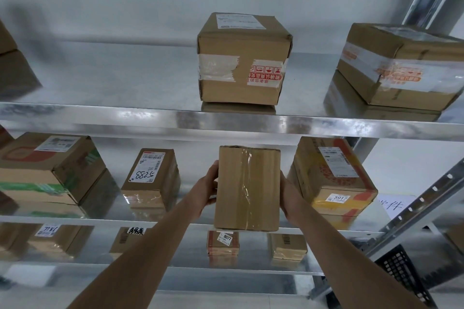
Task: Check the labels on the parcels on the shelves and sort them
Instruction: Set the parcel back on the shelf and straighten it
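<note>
Parcel (247, 188) between two hands (204, 189).

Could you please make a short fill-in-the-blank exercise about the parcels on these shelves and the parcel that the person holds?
1. The plain brown parcel is held between the left hand and the ____ hand.
2. The handwritten number on the label of the box to the left of the held parcel is ____.
3. The yellow and red box bears a small label that reads ____.
4. The small box on the shelf below bears the number ____.

Missing words: right; 5288; 5917; 8077
</note>
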